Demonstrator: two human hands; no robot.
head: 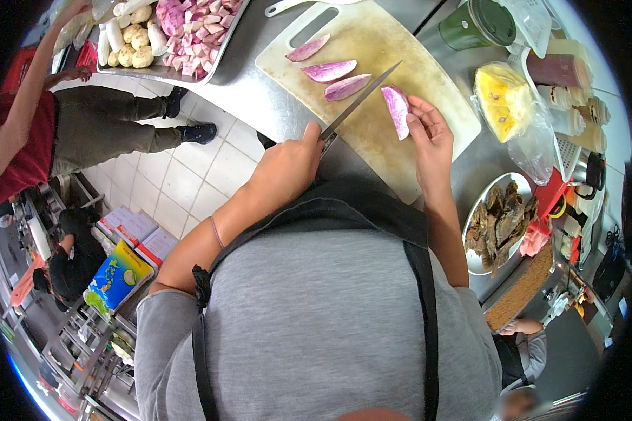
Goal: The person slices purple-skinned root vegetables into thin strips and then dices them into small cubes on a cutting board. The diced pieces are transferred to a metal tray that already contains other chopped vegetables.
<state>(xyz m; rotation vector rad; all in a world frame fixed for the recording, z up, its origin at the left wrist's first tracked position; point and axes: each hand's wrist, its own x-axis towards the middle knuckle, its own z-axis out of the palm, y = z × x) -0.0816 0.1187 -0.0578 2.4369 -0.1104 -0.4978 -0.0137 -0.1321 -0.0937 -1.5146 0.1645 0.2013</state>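
My left hand (289, 163) grips a knife (361, 104), its blade angled up and to the right over a worn white cutting board (384, 152). Between the thumb and fingers of my right hand (433, 134) is a wedge of purple sweet potato (396, 110), with mottled purple and white flesh. The blade tip lies close to this wedge but apart from it. Left of the blade, three similar items rest on the board: an upper wedge (308, 48), a middle wedge (328, 71) and a lower wedge (347, 87).
A metal tray (210, 79) holds diced purple pieces (203, 37) and peeled potatoes (142, 55). Rightward stand a green lidded container (476, 25), a plastic-wrapped yellow cut fruit or squash (501, 100) and a white plate (471, 260) of dried fish (503, 223). Another person (21, 137) stands left.
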